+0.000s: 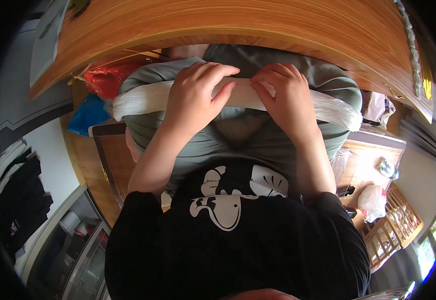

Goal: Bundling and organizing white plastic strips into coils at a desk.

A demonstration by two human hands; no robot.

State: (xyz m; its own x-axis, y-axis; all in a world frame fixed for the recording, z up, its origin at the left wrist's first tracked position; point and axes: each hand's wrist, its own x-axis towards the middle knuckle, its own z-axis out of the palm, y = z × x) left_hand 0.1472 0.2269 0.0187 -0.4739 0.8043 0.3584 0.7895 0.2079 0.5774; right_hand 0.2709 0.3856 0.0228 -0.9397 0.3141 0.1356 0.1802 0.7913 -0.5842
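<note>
1. Black shirt with a white print filled the lower frame.
2. Both hands, left hand and right hand, gripped a white fibre bundle with curled fingers.
3. It lay across the lap at upper centre, below a wooden table.

A wooden desk curves across the top. Under its left edge sit a red bag and a blue bag. At right, a white plastic bag rests beside a wooden rack.
</note>
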